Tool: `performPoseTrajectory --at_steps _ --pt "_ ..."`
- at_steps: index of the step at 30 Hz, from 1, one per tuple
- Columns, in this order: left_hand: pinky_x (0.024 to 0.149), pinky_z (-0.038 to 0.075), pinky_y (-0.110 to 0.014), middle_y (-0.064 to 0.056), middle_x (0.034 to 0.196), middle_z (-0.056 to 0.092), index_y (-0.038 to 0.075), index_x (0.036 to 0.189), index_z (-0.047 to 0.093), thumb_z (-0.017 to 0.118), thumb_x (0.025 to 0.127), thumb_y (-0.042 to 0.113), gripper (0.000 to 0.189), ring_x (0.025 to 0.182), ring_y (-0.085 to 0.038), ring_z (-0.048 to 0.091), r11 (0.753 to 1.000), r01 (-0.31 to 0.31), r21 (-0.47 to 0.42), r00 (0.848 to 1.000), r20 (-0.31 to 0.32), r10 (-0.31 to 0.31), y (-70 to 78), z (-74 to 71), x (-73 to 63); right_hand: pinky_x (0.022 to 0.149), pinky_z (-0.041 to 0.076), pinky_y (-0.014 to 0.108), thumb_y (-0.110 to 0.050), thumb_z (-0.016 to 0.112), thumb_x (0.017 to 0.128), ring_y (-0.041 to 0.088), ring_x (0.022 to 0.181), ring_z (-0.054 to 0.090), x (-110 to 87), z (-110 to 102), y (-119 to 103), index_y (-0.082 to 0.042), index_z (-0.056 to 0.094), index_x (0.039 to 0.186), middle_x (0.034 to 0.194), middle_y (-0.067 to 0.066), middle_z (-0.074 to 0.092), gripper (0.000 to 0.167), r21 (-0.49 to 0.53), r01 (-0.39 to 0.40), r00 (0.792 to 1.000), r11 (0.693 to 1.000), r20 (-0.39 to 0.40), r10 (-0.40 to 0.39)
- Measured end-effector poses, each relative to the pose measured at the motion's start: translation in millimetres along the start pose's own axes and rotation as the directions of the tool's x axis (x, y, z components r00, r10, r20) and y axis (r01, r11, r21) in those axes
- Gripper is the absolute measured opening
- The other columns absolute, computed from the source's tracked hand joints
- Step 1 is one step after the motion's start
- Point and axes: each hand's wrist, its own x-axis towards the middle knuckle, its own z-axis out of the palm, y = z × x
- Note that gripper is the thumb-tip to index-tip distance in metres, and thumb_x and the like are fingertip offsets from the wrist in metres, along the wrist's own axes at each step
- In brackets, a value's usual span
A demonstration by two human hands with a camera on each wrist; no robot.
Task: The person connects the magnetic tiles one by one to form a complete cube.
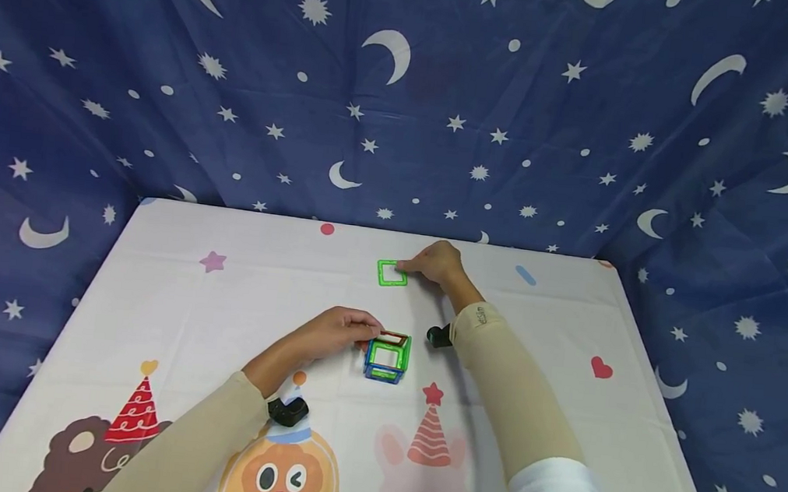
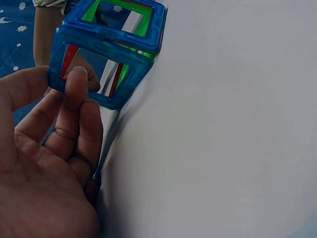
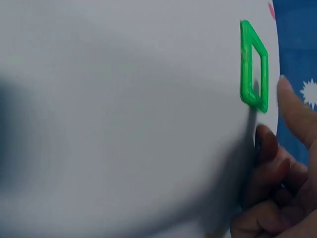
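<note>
My left hand (image 1: 337, 332) pinches the left side of a small box of magnetic tiles (image 1: 386, 372) standing on the white cloth. The box has blue, green and red see-through frames; in the left wrist view, fingertips press a blue magnetic tile (image 2: 106, 95). Farther back lies a single green square magnetic tile (image 1: 391, 283), flat on the cloth. My right hand (image 1: 438, 262) reaches to its right edge. In the right wrist view the index finger (image 3: 297, 116) is extended close to the green tile (image 3: 246, 69), the other fingers bent, nothing gripped.
A white cloth (image 1: 279, 267) printed with cartoon animals covers the table. Dark blue curtains (image 1: 423, 77) with moons and stars stand along the back and both sides. A black device sits at the left wrist (image 1: 288, 411) and another at the right wrist (image 1: 438, 336).
</note>
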Motion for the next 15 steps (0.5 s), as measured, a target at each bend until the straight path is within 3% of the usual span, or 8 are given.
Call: performPoseTrajectory --at_steps 8,12,15 --pt "0.094 0.045 -0.033 -0.005 0.101 0.073 0.015 0.118 0.075 0.066 0.100 0.034 0.028 0.092 -0.017 0.063 1.000 0.000 0.012 1.000 -0.006 0.000 -0.4 0.5 0.6 0.055 0.041 0.030 -0.034 0.084 0.083 0.016 0.068 0.055 -9.8 5 -9 -0.011 0.072 0.076 0.076 0.001 0.066 0.027 -0.145 0.023 1.000 0.989 -0.016 -0.026" --pt "0.094 0.045 -0.032 -0.005 0.103 0.074 0.015 0.117 0.075 0.065 0.100 0.034 0.027 0.091 -0.016 0.064 1.000 0.005 0.013 1.000 -0.016 -0.004 -1.2 -0.5 1.3 0.058 0.042 0.030 -0.036 0.078 0.087 0.017 0.070 0.055 -15.4 6 -9 -0.011 0.070 0.076 0.074 0.000 0.064 0.029 -0.237 0.060 0.998 0.970 0.002 -0.062" --pt "0.094 0.045 -0.032 -0.005 0.104 0.074 0.015 0.118 0.075 0.065 0.100 0.034 0.027 0.092 -0.016 0.064 1.000 0.005 0.016 1.000 -0.015 -0.005 -0.8 -1.0 1.2 0.057 0.040 0.029 -0.038 0.076 0.088 0.015 0.067 0.052 -18.0 7 -6 -0.011 0.067 0.074 0.070 -0.002 0.059 0.032 -0.241 0.062 0.998 0.969 0.038 -0.054"
